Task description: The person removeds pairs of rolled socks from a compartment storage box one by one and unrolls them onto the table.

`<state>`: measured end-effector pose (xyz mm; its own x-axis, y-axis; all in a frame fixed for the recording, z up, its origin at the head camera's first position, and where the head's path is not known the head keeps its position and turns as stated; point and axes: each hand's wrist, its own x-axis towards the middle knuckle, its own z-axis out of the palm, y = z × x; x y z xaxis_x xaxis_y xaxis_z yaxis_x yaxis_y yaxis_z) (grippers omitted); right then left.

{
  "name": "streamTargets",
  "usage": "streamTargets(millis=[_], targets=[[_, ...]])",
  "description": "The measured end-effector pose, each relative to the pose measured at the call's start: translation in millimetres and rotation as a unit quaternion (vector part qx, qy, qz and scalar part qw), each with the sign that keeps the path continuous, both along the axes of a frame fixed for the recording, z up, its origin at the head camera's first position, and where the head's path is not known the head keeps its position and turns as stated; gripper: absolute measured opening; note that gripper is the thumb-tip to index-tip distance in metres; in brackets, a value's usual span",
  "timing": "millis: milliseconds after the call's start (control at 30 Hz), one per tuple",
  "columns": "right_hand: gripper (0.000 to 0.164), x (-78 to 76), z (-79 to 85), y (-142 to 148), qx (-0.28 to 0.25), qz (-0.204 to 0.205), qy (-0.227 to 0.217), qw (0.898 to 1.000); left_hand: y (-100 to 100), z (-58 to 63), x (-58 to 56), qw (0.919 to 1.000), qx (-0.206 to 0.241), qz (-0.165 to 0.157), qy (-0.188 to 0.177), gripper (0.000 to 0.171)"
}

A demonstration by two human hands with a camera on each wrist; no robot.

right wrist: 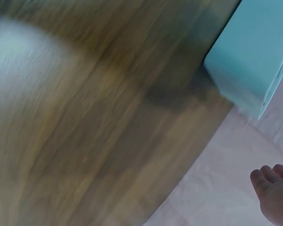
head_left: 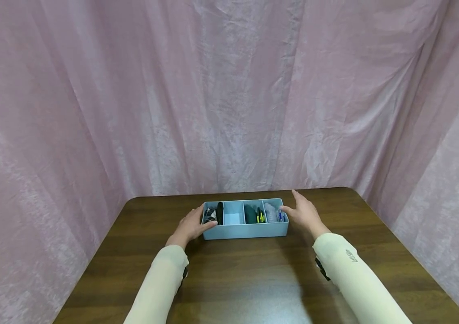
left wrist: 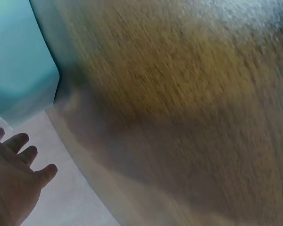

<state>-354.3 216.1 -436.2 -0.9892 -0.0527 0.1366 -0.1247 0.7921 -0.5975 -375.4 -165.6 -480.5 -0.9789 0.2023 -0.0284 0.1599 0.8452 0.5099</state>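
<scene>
Box [head_left: 245,231] between left hand [head_left: 190,224] and right hand [head_left: 304,213]

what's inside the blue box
The box has, from left: checked item, black item, bare compartment, green bundle, yellow-black items, grey bundle, blue items. Anything beneath is hidden.

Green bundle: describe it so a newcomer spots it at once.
On the brown table, near the far edge, sits a light-blue box with four compartments. In the third from the left, the green bundle lies on the left side. Its plain dark green sets it apart from the yellow-and-black items beside it and the grey bundle one compartment right.
</scene>
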Motion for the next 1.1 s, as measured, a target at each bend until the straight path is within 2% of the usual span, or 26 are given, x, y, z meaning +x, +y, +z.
streamTargets(millis=[167,333,633,1100], targets=[[0.076,-0.6,-0.4,-12.7,-0.037,-0.026,-0.012,0.999,2.1,-2.2,-0.4,0.9997,0.013,0.003,-0.021,0.087],[0.072,0.0,-7.0,-20.6,-0.056,-0.037,-0.015,0.998,4.6,-2.8,-0.2,0.9992,0.024,0.007,-0.032,0.089],[0.063,0.6,-17.3,-36.4,-0.064,-0.065,0.028,0.995,3.6,-4.3,3.3,0.9987,0.041,0.01,-0.03,0.089],[0.059,0.6,-25.8,-57.9,-0.066,-0.098,0.05,0.992,3.5,-7.6,3.9,0.9975,0.058,0.021,-0.036,0.09]])
